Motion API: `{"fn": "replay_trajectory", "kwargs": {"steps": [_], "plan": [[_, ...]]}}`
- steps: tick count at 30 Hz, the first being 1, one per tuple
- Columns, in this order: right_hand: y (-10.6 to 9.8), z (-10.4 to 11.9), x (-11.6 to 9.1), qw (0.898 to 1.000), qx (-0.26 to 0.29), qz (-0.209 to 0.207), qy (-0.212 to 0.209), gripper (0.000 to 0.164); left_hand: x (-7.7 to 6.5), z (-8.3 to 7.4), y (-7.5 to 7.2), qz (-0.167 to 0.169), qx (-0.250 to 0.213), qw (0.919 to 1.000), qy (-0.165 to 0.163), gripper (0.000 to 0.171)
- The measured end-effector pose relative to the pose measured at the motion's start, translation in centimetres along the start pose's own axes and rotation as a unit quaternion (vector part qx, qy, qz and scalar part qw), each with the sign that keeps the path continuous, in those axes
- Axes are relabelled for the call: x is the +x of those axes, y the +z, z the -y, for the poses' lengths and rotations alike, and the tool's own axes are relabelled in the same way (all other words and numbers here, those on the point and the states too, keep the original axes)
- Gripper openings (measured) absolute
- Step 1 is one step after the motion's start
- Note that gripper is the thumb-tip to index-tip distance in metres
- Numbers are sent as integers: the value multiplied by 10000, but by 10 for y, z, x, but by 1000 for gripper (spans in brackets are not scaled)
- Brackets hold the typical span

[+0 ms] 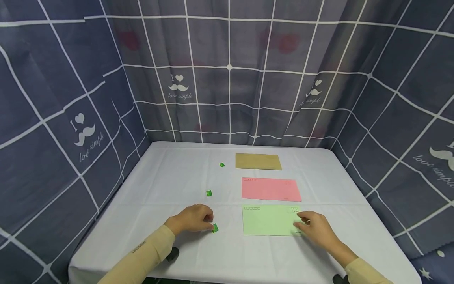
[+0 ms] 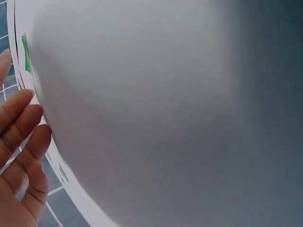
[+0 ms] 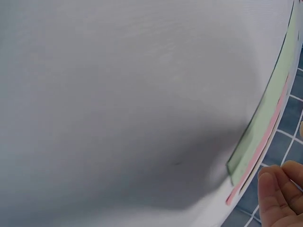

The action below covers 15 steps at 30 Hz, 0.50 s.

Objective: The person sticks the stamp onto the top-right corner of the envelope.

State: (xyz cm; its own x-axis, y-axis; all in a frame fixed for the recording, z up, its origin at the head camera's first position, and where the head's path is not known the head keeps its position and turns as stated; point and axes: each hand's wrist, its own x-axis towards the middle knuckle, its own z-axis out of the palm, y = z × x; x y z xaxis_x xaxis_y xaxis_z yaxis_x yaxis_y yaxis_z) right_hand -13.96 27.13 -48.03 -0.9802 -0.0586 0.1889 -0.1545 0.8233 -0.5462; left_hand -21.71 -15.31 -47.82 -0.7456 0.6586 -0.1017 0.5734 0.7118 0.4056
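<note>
My left hand [image 1: 193,218] hovers over the white table with loosely bent fingers. Its fingertips are right at a small green stamp [image 1: 215,228], the nearest of several in a rough column; in the left wrist view nothing shows between the fingers. A light green envelope [image 1: 269,221] lies flat to the right, printed with a row of boxes at its upper left and a stamp square at its upper right. Over its right edge is my right hand [image 1: 313,225], thumb and forefinger apart and holding nothing.
Beyond the green envelope lie a pink envelope [image 1: 271,189] and a tan envelope [image 1: 258,161]. Two more green stamps, a middle one [image 1: 209,193] and a far one [image 1: 222,165], lie to their left. A dark checked curtain [image 1: 213,86] surrounds the white-covered table [image 1: 170,169].
</note>
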Motion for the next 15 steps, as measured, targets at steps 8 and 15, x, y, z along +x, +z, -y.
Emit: {"fn": "replay_trajectory", "kwargs": {"steps": [8, 15], "plan": [[3, -10, -1, 9990, -24, 323, 307, 35, 0, -1, -1, 37, 12, 10000, 12, 17], [4, -13, 1, 9984, -39, 363, 425, 34, 4, -1, -2, 71, 49, 10000, -42, 18]]}}
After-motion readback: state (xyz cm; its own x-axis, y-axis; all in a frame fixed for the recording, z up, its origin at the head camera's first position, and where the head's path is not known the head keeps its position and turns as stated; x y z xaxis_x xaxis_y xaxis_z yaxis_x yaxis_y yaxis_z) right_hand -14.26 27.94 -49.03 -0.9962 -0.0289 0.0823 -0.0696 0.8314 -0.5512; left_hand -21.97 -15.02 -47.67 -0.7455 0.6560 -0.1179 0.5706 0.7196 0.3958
